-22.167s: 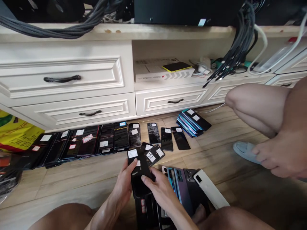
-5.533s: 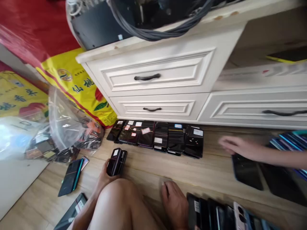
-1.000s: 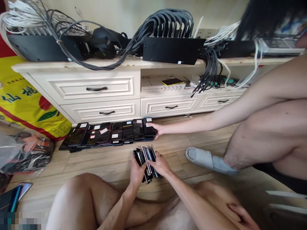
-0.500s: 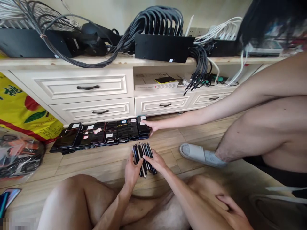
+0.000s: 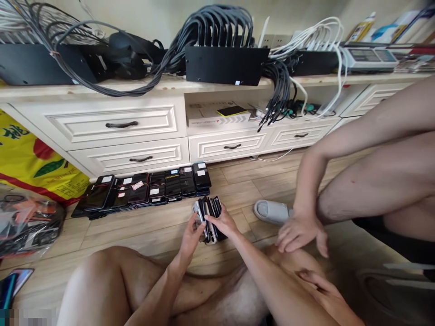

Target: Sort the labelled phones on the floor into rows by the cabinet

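Note:
Between my hands a bunch of smartphones (image 5: 211,217) stands on edge, fanned apart, just above or on the floor; which of the two I cannot tell. My left hand (image 5: 192,235) grips the phones at the left end, where a silvery one faces outward. My right hand (image 5: 222,222) is closed around the right part, its thumb over the phones' near edges. Beyond them, rows of stacked dark phones (image 5: 173,183) lie along the cabinet's foot, several with white labels and some held by bands.
Another person's hand (image 5: 302,235) hangs near my right knee, beside a grey slipper (image 5: 272,212). A white cabinet (image 5: 142,122) carries black boxes (image 5: 227,65) with cables. A yellow bag (image 5: 37,158) and a clear plastic bag (image 5: 30,222) are at left.
The other person's hand has drawn back from the stacked phones to beside my knee. The phones in my hands have shifted slightly right and tilted, with a silvery one now showing at left.

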A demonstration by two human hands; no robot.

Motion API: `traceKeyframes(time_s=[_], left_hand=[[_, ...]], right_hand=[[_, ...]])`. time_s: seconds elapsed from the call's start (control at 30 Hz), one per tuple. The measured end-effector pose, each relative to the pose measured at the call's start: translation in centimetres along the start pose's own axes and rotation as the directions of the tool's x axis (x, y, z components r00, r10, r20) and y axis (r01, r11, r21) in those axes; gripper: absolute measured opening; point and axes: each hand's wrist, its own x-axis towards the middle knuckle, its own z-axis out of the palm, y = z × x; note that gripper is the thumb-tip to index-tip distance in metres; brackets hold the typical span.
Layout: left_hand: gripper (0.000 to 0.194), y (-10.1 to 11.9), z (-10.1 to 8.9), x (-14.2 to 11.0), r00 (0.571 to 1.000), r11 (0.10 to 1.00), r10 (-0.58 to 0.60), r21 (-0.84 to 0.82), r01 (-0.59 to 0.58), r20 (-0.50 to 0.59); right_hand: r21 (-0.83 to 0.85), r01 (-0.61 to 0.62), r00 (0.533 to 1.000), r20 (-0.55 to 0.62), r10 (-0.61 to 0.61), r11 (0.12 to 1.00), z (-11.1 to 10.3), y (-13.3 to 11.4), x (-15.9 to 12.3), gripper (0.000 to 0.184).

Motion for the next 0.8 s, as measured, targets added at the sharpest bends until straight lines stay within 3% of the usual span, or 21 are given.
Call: traceKeyframes(time_s=[0.13, 0.23, 0.4, 0.5, 0.63, 0.8], left_hand=[[0.098, 0.2, 0.4, 0.4, 0.996, 1.000, -0.002, 0.015, 0.003, -0.085], [0.089, 0.5, 0.0, 0.3, 0.994, 1.000, -0.013, -0.001, 0.013, -0.106], [0.066, 1.2, -0.6, -0.9, 0.996, 0.999, 0.005, -0.052, -0.009, -0.085], [0.077, 1.0, -0.1, -0.8, 0.994, 0.998, 0.017, -0.053, -0.023, -0.109], [0.093, 0.8, 0.2, -0.3, 0.988, 0.999, 0.000, -0.036, -0.006, -0.152], [0.062, 1.4, -0.8, -0.3, 0.974, 0.999, -0.034, -0.048, 0.024, -0.222]], right_hand=[[0.068, 0.040, 0.999, 0.032, -0.043, 0.997, -0.4, 0.4, -0.9, 0.067], [0.109, 0.043, 0.997, 0.055, -0.050, 0.993, -0.2, 0.8, -1.3, 0.052], [0.086, 0.008, 1.000, 0.021, -0.010, 0.996, 0.5, 1.0, -0.9, 0.068], [0.051, -0.005, 1.000, -0.009, 0.006, 0.999, 0.8, 0.9, -0.7, 0.072], [0.044, -0.001, 1.000, -0.004, 0.001, 0.999, 0.8, 1.0, -0.5, 0.062], [0.065, -0.041, 0.999, -0.003, 0.042, 0.997, 0.1, 1.5, -0.1, 0.049]])
